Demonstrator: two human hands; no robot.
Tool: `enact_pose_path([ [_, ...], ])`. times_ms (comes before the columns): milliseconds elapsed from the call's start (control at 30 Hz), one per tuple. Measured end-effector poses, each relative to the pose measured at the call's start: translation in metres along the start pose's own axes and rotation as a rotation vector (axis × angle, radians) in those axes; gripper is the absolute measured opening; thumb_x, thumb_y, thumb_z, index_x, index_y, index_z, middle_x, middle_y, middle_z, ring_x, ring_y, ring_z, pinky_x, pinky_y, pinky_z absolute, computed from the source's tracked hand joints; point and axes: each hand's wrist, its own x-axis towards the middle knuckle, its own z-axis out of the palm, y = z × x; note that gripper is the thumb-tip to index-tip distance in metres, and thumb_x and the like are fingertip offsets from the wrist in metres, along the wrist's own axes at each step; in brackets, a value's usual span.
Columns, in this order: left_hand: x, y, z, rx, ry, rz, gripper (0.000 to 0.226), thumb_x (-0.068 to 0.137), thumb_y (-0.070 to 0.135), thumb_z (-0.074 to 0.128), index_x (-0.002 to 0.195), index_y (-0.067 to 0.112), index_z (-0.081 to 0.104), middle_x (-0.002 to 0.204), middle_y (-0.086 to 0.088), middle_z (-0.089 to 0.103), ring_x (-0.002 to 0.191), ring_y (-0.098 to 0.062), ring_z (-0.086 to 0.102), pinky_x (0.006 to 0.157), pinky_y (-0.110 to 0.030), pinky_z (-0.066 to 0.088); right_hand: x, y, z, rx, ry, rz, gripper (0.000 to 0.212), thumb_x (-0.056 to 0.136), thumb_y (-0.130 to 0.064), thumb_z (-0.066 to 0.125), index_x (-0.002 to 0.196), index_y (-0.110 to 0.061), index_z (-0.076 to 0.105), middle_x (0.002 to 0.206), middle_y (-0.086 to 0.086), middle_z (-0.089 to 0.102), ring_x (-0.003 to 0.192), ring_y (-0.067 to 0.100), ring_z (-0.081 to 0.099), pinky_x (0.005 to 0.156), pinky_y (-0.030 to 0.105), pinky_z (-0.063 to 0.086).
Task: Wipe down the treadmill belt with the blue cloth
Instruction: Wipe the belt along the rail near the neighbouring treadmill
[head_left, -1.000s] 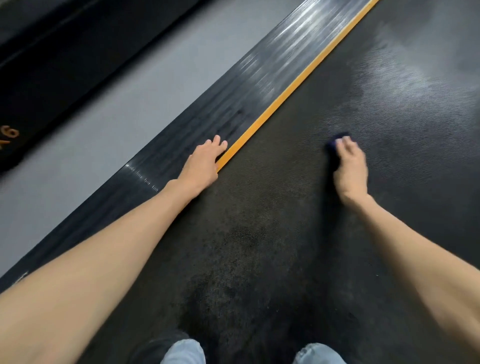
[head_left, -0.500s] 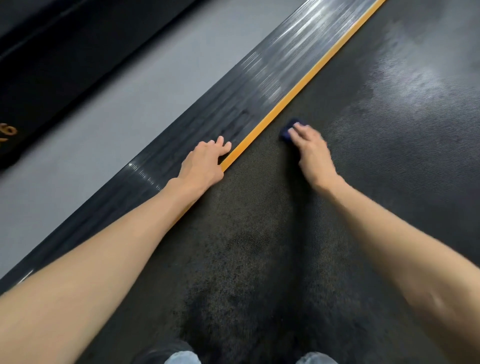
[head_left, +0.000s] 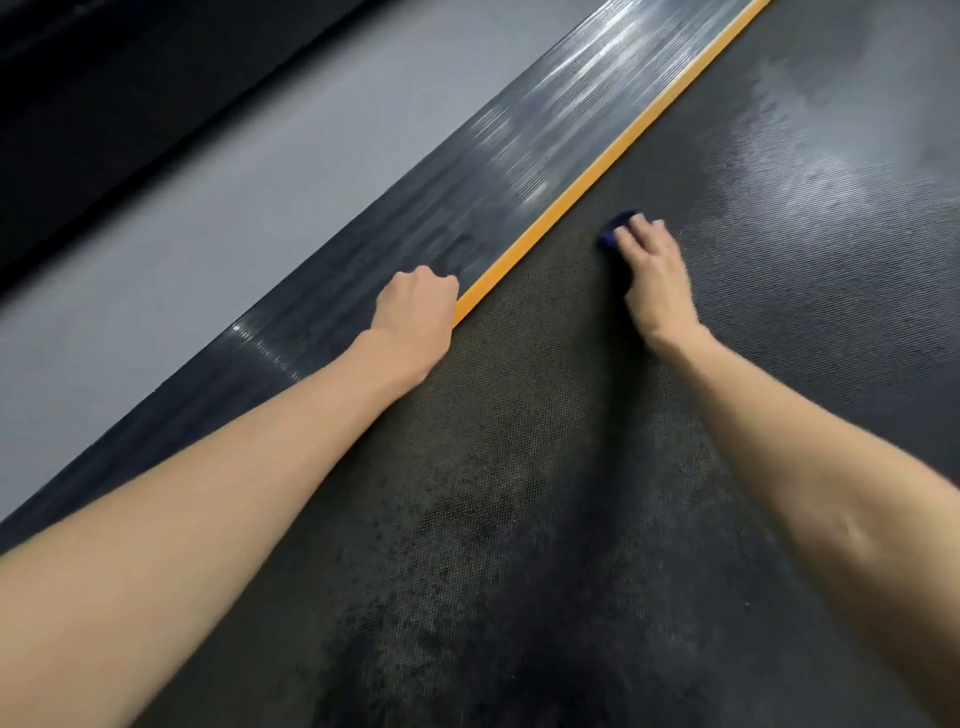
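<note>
The dark textured treadmill belt (head_left: 545, 493) fills the middle and right of the head view. My right hand (head_left: 657, 275) presses the blue cloth (head_left: 615, 228) flat onto the belt, a little right of the orange stripe (head_left: 582, 192). Only a small corner of the cloth shows past my fingers. My left hand (head_left: 415, 306) rests on the ribbed black side rail (head_left: 415, 228), fingers curled into a fist, right beside the orange stripe. It holds nothing.
Grey floor (head_left: 218, 218) lies left of the rail. A black machine base (head_left: 104, 104) runs along the far left. The belt's far right part (head_left: 831, 156) shines with glare.
My right hand slid the cloth left across the belt toward the orange stripe, then a little back to the right. My left hand's fingers curled from spread flat into a fist.
</note>
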Motion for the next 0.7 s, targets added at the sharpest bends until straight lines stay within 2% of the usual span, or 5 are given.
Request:
enact_pose_path([
  [167, -0.007, 0.007, 0.015, 0.098, -0.007, -0.077, 0.061, 0.086, 0.007, 0.058, 0.14, 0.012, 0.029, 0.125, -0.013, 0.039, 0.103, -0.031, 0.043, 0.062, -0.026, 0.035, 0.016, -0.003, -0.017, 0.058, 0.065, 0.369, 0.047, 0.078, 0.012, 0.042, 0.123, 0.001, 0.046, 0.143, 0.017, 0.034, 0.131, 0.034, 0.032, 0.102, 0.035, 0.03],
  [400, -0.004, 0.012, 0.018, 0.125, -0.016, -0.117, 0.065, 0.087, 0.014, 0.06, 0.143, 0.013, 0.026, 0.128, -0.014, 0.04, 0.106, -0.031, 0.046, 0.063, -0.028, 0.037, -0.043, -0.031, 0.004, 0.096, -0.12, -0.496, 0.058, 0.072, 0.012, 0.048, 0.128, -0.001, 0.054, 0.138, 0.017, 0.048, 0.129, 0.033, 0.042, 0.113, 0.028, 0.018],
  [500, -0.002, 0.004, 0.015, 0.09, -0.034, -0.087, 0.07, 0.087, 0.013, 0.06, 0.146, 0.018, 0.023, 0.128, -0.012, 0.038, 0.109, -0.03, 0.044, 0.063, -0.029, 0.037, -0.025, 0.046, -0.026, 0.09, 0.064, -0.072, 0.045, 0.081, 0.005, 0.041, 0.123, 0.001, 0.057, 0.134, 0.022, 0.049, 0.126, 0.038, 0.042, 0.113, 0.019, 0.015],
  [600, -0.004, -0.002, 0.018, 0.06, -0.036, -0.084, 0.07, 0.088, 0.012, 0.058, 0.147, 0.024, 0.022, 0.127, -0.01, 0.036, 0.111, -0.028, 0.04, 0.061, -0.03, 0.039, -0.011, 0.065, -0.032, 0.082, 0.092, 0.422, 0.055, 0.08, 0.012, 0.044, 0.134, 0.001, 0.044, 0.147, 0.018, 0.034, 0.136, 0.034, 0.029, 0.111, 0.031, 0.021],
  [700, -0.005, -0.001, 0.02, 0.058, -0.043, -0.098, 0.07, 0.088, 0.014, 0.059, 0.146, 0.026, 0.021, 0.132, -0.012, 0.032, 0.115, -0.03, 0.037, 0.064, -0.03, 0.039, -0.02, -0.004, -0.013, 0.198, 0.135, 0.327, 0.052, 0.074, 0.011, 0.041, 0.125, 0.003, 0.052, 0.139, 0.017, 0.044, 0.128, 0.034, 0.039, 0.104, 0.025, 0.027],
])
